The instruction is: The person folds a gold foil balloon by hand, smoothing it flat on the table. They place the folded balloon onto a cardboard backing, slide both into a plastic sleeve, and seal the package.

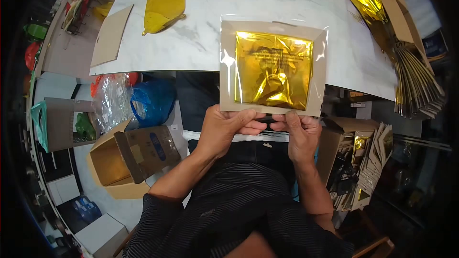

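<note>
White marble desk (205,0) in a cluttered workroom, just beyond the hands. Left hand (228,126) and right hand (302,133) are both closed on the bottom edge of a clear-bagged packet (273,69), cardboard with gold foil inside, held flat-on just above the hands against the desk edge. Loose gold foil (165,0) and a cardboard sheet (111,36) lie on the desk up-left of the hands; open cardboard box (129,162) below-left of the left hand, stacked packets (373,162) right of the right hand.
</note>
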Motion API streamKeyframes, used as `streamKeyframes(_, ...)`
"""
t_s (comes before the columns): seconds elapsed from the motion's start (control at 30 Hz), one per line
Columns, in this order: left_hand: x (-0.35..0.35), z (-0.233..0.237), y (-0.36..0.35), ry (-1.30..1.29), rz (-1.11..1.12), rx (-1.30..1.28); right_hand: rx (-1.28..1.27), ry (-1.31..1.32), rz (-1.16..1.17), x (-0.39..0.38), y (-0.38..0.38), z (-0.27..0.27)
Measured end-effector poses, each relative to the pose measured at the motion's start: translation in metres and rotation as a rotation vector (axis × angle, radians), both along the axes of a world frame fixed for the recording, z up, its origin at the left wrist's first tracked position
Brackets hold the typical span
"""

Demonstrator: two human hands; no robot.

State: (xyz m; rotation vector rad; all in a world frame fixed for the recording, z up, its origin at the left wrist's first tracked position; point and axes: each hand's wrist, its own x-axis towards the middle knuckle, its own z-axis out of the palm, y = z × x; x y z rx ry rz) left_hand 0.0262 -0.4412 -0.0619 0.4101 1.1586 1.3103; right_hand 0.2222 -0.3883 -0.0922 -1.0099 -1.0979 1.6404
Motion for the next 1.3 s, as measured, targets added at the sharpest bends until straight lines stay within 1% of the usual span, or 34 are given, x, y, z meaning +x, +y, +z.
streamKeyframes(0.07, 0.000, 0.004, 0.000, 0.027, -0.032, 0.030, -0.074, 0.069, -0.055, 0.001, 0.002, -0.002)
streamKeyframes(0.2, -0.003, 0.002, -0.001, 0.054, -0.071, 0.005, -0.097, 0.095, -0.054, 0.001, 0.001, -0.004)
streamKeyframes(0.3, -0.001, -0.002, -0.003, 0.008, -0.065, -0.027, -0.095, 0.071, -0.059, 0.001, 0.000, -0.006)
streamKeyframes(0.4, 0.002, -0.002, -0.005, -0.026, -0.069, -0.003, -0.086, 0.097, -0.067, 0.002, -0.001, -0.008)
streamKeyframes(0.5, 0.004, 0.000, -0.003, -0.071, -0.064, 0.012, -0.105, 0.164, -0.061, 0.002, -0.001, -0.010)
streamKeyframes(0.57, 0.004, -0.001, -0.002, -0.025, -0.055, 0.028, -0.068, 0.166, -0.018, 0.001, 0.000, -0.007)
streamKeyframes(0.67, 0.002, 0.002, -0.001, -0.016, -0.089, 0.004, -0.096, 0.212, 0.002, -0.005, 0.001, 0.001)
streamKeyframes(0.8, 0.000, 0.002, -0.001, -0.022, -0.123, 0.014, -0.071, 0.235, 0.030, -0.004, 0.000, -0.010)
streamKeyframes(0.87, -0.008, 0.013, 0.002, 0.022, -0.303, -0.120, -0.128, 0.295, 0.017, 0.000, 0.000, -0.015)
streamKeyframes(0.9, -0.019, 0.018, 0.002, 0.026, -0.297, -0.118, -0.126, 0.299, 0.023, 0.001, 0.001, -0.014)
streamKeyframes(0.97, -0.057, 0.033, 0.003, 0.244, -0.834, -0.170, -0.130, 0.316, 0.021, 0.006, 0.005, -0.010)
streamKeyframes(1.03, -0.088, 0.072, 0.017, 0.605, -0.933, -0.103, -0.127, 0.310, 0.022, 0.011, 0.007, -0.014)
streamKeyframes(1.1, -0.102, 0.096, 0.038, 0.953, -0.680, -0.130, -0.087, 0.242, 0.048, 0.012, 0.010, -0.016)
streamKeyframes(1.17, -0.102, 0.108, 0.069, 1.480, -0.393, 0.245, -0.089, 0.227, 0.047, 0.010, 0.010, -0.015)
streamKeyframes(1.23, -0.094, 0.102, 0.109, 1.497, -0.289, 0.507, -0.113, 0.217, 0.028, 0.006, 0.010, -0.013)
streamKeyframes(1.3, -0.086, 0.090, 0.148, 1.567, -0.403, 0.551, -0.111, 0.201, 0.025, 0.005, 0.008, -0.013)
